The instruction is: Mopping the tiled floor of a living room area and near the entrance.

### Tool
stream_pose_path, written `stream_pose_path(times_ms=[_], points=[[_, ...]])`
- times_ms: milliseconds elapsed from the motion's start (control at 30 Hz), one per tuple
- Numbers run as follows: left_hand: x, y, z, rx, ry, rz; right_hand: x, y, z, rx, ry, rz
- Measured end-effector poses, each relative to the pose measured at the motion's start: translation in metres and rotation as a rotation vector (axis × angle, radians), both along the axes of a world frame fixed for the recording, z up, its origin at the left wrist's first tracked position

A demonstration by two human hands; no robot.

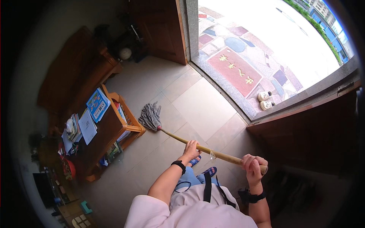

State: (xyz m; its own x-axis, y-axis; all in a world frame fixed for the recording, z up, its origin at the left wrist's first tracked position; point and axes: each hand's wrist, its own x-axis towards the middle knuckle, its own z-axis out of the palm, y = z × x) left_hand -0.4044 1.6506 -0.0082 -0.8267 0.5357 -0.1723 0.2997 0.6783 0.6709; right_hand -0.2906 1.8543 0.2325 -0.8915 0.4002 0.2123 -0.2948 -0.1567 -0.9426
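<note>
My left hand grips the middle of the mop's bamboo handle from above. Near the handle's upper end, at the right, my right hand is closed around it. The handle slants down to the left, and its grey string mop head lies spread on the tiled floor, close to the corner leg of the wooden table. A clear strip of plastic hangs from the handle between my hands. Both wrists wear black bands. My feet, in blue sandals, stand below the handle.
Books and papers lie on a wooden table with a lower shelf. Behind it stands a wooden bench. An open doorway has a stone sill; outside are a red mat and light shoes. A brown door stands at right.
</note>
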Motion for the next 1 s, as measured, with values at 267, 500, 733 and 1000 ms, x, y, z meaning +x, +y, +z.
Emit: stream_pose_path(times_ms=[267, 500, 733, 1000], points=[[0.007, 0.097, 0.0, 0.311, 0.067, 0.059, -0.017, 0.05, 0.062, -0.067, 0.116, 0.018], [-0.005, 0.207, 0.011, 0.481, 0.1, -0.027, -0.007, 0.107, 0.086, 0.071, 0.162, -0.152], [-0.02, 0.308, 0.087, 0.659, -0.069, -0.37, -0.009, 0.13, 0.152, 0.438, 0.245, -0.214], [-0.083, 0.304, 0.186, 0.664, -0.046, -0.56, -0.008, 0.172, 0.209, 0.512, 0.41, -0.143]])
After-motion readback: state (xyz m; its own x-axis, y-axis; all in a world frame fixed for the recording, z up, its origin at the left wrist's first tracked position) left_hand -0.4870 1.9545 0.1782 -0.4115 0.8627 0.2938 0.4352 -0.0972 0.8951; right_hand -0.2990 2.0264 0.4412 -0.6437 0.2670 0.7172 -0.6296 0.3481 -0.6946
